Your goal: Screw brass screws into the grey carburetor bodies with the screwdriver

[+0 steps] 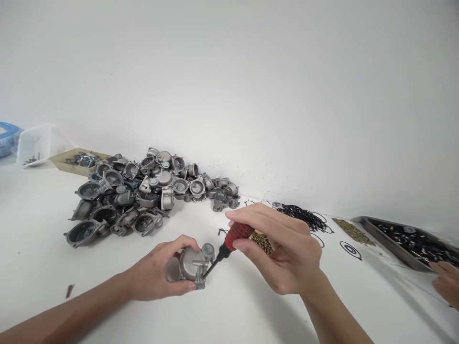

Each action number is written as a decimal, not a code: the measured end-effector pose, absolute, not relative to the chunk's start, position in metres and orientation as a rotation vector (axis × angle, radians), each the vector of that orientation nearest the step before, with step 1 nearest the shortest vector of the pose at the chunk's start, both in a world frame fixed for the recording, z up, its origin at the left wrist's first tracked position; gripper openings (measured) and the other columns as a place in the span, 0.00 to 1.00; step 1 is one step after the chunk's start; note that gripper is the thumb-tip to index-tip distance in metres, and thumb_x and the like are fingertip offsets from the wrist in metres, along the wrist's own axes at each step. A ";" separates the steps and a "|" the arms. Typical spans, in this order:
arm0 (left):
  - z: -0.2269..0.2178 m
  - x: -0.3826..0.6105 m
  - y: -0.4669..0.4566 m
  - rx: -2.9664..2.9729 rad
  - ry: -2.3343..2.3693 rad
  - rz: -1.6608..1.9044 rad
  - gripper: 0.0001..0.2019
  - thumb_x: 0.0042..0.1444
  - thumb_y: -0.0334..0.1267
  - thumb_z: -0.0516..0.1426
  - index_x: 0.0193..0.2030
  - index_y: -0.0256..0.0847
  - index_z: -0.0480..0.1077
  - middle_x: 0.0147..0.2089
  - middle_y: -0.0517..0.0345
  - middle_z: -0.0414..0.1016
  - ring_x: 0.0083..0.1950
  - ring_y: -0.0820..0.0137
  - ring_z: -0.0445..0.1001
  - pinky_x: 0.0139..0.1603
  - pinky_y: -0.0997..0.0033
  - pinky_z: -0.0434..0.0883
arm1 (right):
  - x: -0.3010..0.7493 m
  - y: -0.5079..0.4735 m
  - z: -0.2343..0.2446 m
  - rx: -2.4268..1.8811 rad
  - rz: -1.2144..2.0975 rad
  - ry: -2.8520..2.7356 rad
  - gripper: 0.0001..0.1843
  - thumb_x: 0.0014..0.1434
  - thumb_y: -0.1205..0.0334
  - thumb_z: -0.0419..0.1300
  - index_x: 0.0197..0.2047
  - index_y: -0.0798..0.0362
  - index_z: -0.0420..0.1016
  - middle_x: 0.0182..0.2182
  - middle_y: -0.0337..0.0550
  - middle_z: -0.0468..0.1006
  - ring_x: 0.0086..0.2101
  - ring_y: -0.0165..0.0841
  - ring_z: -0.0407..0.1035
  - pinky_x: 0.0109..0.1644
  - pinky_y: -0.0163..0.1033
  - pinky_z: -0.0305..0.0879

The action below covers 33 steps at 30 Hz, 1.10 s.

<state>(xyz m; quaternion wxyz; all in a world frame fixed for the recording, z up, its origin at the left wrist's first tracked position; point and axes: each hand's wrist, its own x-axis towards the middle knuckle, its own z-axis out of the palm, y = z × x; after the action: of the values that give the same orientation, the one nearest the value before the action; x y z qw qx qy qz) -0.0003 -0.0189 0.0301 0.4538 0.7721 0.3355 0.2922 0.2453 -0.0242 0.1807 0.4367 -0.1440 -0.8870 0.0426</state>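
My left hand (158, 272) is wrapped round a small grey metal carburetor body (191, 265), holding it just above the white table (43, 248). My right hand (283, 248) grips a screwdriver with a red handle (238, 235). Its dark shaft slants down to the left, and the tip meets the right side of the metal part. Behind my right hand lies a small heap of brass screws (263, 240), partly hidden by my fingers.
A big pile of grey carburetor bodies (143, 196) lies at the back left. Black rubber rings (304, 217) and brass bits (353, 231) lie at the right, beside a dark tray (390, 248). Another person's hand (446, 284) rests at the right edge. Trays stand far left.
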 end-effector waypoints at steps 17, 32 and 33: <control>0.026 0.007 -0.025 1.948 0.889 0.827 0.24 0.55 0.40 0.65 0.58 0.52 0.67 0.52 0.59 0.79 0.49 0.61 0.77 0.60 0.59 0.75 | 0.247 -0.030 0.187 -0.291 0.208 -2.238 0.23 0.67 0.75 0.59 0.63 0.57 0.78 0.35 0.45 0.81 0.36 0.34 0.76 0.36 0.40 0.76; 0.026 0.007 -0.025 1.980 0.888 0.818 0.24 0.56 0.42 0.65 0.58 0.52 0.66 0.53 0.60 0.79 0.50 0.60 0.78 0.61 0.57 0.75 | 0.237 -0.030 0.178 -0.309 0.243 -2.264 0.24 0.74 0.67 0.56 0.71 0.52 0.69 0.43 0.48 0.82 0.36 0.35 0.78 0.42 0.45 0.80; 0.025 0.007 -0.024 1.984 0.895 0.815 0.24 0.55 0.42 0.66 0.58 0.52 0.66 0.52 0.60 0.79 0.50 0.59 0.78 0.61 0.55 0.74 | 0.235 -0.030 0.176 -0.293 0.309 -2.269 0.26 0.74 0.68 0.54 0.72 0.53 0.67 0.46 0.50 0.82 0.38 0.35 0.78 0.44 0.47 0.81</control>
<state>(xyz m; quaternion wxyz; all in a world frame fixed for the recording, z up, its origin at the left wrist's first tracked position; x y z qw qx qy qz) 0.0068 -0.0245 0.0249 0.3977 0.7832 0.3534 0.3218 0.2347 -0.0301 0.1765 0.4045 -0.1161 -0.8989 0.1224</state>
